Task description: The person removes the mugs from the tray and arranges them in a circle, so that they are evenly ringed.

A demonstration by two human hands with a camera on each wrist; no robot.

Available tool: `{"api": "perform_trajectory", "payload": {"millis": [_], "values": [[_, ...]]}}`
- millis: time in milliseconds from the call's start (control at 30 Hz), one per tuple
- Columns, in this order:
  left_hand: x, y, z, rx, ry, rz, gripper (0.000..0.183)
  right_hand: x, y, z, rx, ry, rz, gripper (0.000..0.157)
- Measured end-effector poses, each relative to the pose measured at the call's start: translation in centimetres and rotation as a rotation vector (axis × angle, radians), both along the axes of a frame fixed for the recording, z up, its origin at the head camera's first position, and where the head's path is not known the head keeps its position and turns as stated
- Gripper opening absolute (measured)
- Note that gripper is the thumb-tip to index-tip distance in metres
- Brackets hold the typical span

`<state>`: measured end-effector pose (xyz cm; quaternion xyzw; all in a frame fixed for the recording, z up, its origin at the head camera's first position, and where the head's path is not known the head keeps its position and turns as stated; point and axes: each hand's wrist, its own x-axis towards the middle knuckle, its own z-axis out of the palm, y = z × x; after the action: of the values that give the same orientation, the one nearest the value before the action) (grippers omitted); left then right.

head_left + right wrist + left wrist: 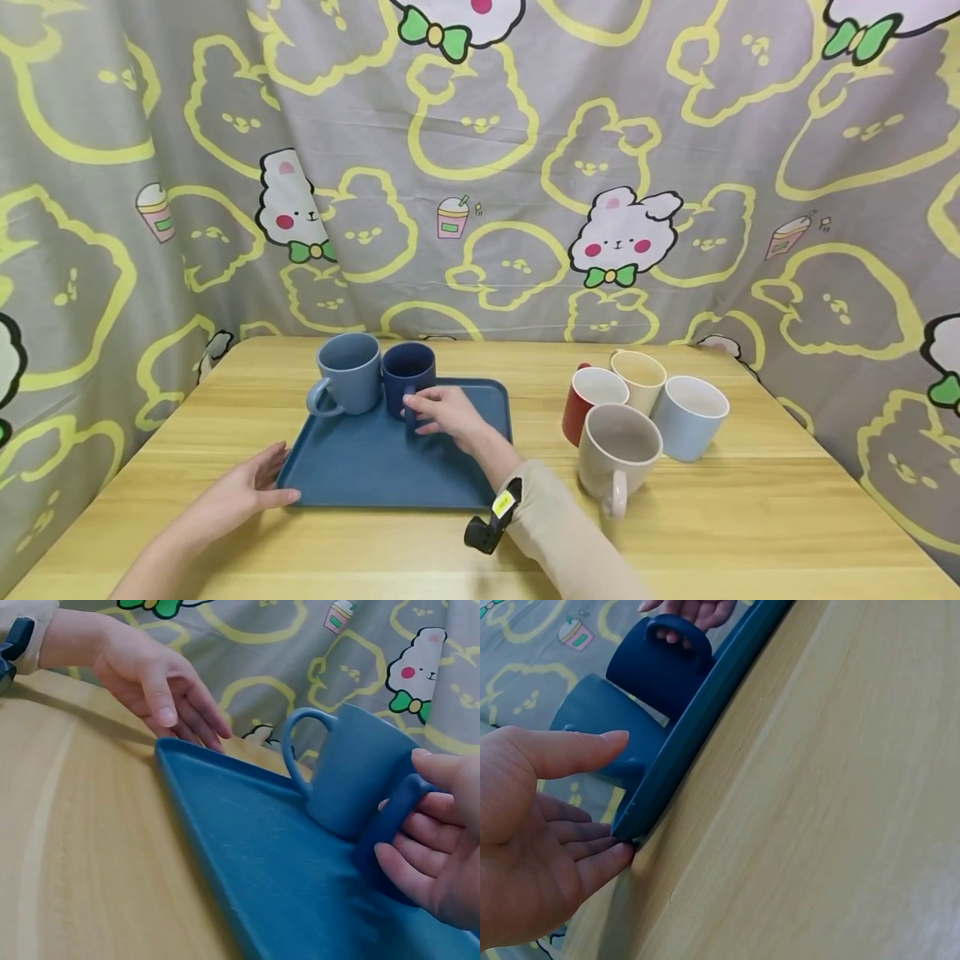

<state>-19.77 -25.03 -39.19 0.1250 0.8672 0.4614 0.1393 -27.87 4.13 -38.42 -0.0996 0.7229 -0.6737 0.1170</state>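
A blue tray (375, 471) lies on the wooden table. At its back left stands a grey-blue mug (358, 385), its handle turned to the front left. Close beside it on the tray is a smaller navy mug (397, 393). My right hand (456, 414) holds the navy mug by its handle (396, 814), fingers curled at the loop. At the tray's front left corner is my left hand (228, 498), its fingers (600, 866) fairly straight and touching the outer edge. In the left wrist view the left thumb stands apart from the fingers.
Right of the tray, several mugs stand in a group: a red one (576, 407) with a white inside, a cream one (645, 379), a pale blue one (686, 429) and a taupe one (611, 471). A patterned curtain (480, 200) hangs behind the table (750, 517).
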Motion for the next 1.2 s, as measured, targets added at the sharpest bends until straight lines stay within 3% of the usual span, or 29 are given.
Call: {"api": "perform_trajectory", "payload": {"millis": [133,267,467,1200], "values": [[0.0,0.0,-0.1,0.005,-0.014,0.008,0.089,0.4,-0.8,-0.2,-0.069,-0.035,-0.028,0.026],[-0.1,-0.1,0.0,0.008,-0.028,0.015,0.091,0.5,-1.0,-0.1,-0.069,-0.021,-0.09,0.02],[-0.1,-0.1,-0.1,0.006,-0.02,0.012,0.091,0.7,0.1,1.1,-0.08,-0.026,-0.136,0.019],[-0.3,-0.3,-0.2,-0.021,-0.03,0.003,0.092,2.4,7.0,11.4,-0.11,0.121,-0.126,0.022]]}}
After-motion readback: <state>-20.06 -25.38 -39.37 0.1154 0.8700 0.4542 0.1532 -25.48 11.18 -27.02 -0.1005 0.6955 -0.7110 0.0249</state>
